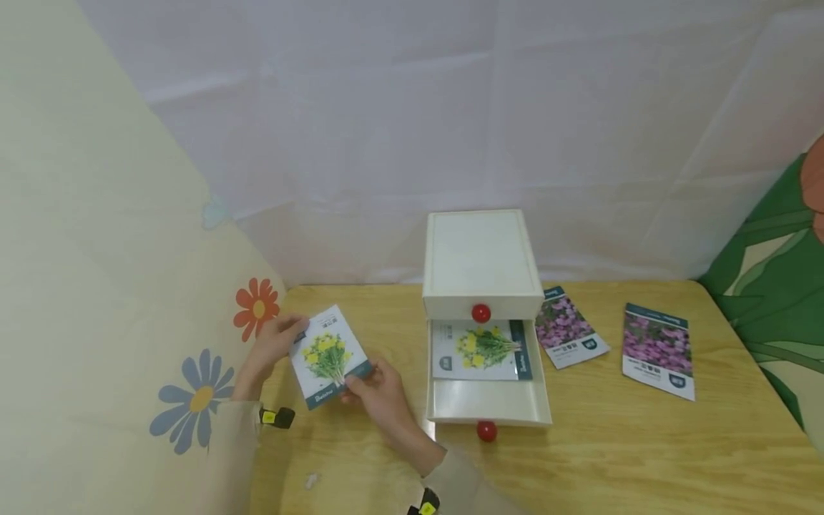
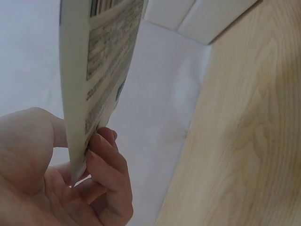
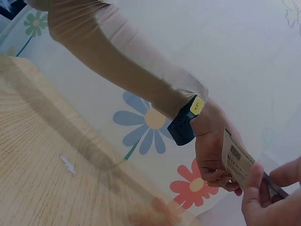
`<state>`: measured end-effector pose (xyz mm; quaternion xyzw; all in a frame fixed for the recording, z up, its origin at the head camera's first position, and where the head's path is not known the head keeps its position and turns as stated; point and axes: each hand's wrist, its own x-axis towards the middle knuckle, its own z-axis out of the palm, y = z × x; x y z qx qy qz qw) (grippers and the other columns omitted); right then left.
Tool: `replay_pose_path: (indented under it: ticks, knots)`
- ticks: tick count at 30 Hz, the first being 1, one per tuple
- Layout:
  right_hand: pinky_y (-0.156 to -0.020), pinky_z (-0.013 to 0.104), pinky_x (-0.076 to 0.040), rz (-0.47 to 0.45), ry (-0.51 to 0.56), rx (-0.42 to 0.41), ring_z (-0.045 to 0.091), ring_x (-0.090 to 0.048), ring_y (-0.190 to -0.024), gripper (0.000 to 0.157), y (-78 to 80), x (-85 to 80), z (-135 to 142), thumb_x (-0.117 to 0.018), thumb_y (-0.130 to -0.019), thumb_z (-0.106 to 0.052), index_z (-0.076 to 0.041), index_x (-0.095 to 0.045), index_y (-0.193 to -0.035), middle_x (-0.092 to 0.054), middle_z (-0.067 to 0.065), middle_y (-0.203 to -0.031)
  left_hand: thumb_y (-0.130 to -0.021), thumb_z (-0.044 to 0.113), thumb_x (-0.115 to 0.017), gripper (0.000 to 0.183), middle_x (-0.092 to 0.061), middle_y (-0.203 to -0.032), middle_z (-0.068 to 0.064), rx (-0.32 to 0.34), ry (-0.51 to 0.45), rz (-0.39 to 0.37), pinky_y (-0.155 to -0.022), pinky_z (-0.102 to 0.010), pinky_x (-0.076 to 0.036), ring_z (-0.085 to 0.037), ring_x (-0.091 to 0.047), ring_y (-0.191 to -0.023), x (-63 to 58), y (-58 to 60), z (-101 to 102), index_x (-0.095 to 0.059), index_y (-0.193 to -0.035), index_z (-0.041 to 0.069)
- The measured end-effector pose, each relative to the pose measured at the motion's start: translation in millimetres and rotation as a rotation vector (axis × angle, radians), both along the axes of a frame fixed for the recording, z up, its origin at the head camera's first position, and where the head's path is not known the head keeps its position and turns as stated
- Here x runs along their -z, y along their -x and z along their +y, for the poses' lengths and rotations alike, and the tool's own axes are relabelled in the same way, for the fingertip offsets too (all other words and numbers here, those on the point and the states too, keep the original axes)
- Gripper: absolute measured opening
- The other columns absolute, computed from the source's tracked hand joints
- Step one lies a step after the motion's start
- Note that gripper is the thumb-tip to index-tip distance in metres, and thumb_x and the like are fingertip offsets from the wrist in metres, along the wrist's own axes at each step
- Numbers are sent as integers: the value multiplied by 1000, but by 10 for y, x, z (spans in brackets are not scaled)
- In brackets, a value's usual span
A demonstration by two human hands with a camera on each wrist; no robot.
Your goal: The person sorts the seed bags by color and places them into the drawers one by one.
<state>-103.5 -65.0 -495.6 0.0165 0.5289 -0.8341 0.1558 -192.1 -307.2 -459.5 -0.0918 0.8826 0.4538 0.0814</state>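
A seed packet with yellow flowers (image 1: 327, 354) is held between both hands above the left part of the table. My left hand (image 1: 273, 345) pinches its upper left edge, thumb on one face and fingers on the other, as the left wrist view shows. At the lower right corner my right hand (image 1: 381, 400) pinches it between thumb and fingers. The packet's printed back (image 3: 237, 160) shows in the right wrist view. To the right, a white drawer box (image 1: 481, 254) has its lower drawer (image 1: 492, 404) pulled out, with another yellow-flower packet (image 1: 479, 350) lying inside.
Two purple-flower packets lie right of the box, one nearer (image 1: 569, 329) against its side and one farther (image 1: 658, 350) off. Red knobs mark the upper drawer front (image 1: 450, 307) and the lower one. A small white scrap (image 3: 67, 163) lies on the wooden table (image 1: 611, 443). Cloth walls stand behind and beside.
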Motion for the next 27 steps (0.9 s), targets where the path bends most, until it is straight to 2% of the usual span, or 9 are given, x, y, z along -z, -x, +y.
replay_pose_path:
  ticks: [4, 10, 15, 21, 27]
  knots:
    - [-81, 32, -68, 23, -9, -20, 19, -73, -83, 29, -16, -65, 43, -71, -97, -1, 6, -58, -122, -73, 18, -109, -112, 36, -56, 48, -71, -117, -19, 9, 5, 12, -79, -27, -58, -21, -70, -90, -35, -1, -2, -61, -143, 0]
    - [-78, 30, -68, 113, 3, -67, 19, -74, -81, 28, -61, -118, 98, -69, -98, 1, 7, -57, -123, -72, 16, -108, -111, 37, -57, 49, -72, -113, -18, 25, 1, 37, -78, -26, -58, -20, -69, -87, -94, -55, -1, -62, -141, -2]
    - [-77, 28, -68, 130, 10, -83, 18, -73, -80, 28, -97, -172, 136, -70, -97, 1, 7, -57, -122, -72, 17, -107, -111, 39, -58, 49, -73, -112, -18, 35, 24, 62, -81, -27, -56, -20, -70, -87, -125, -95, 16, -64, -138, -2]
    - [-83, 34, -68, 134, -17, -102, 21, -75, -86, 38, -142, -263, 253, -76, -94, 0, 5, -57, -128, -72, 19, -113, -110, 41, -58, 50, -73, -112, -16, 26, -4, 73, -84, -28, -55, -20, -69, -89, -173, -165, 45, -64, -139, -1]
    - [-85, 34, -68, 153, -33, -120, 19, -75, -86, 41, -151, -316, 354, -75, -95, -2, 6, -56, -132, -72, 19, -114, -110, 37, -60, 47, -74, -105, -10, -13, -56, 96, -79, -25, -57, -17, -71, -83, -231, -269, 67, -65, -136, -2]
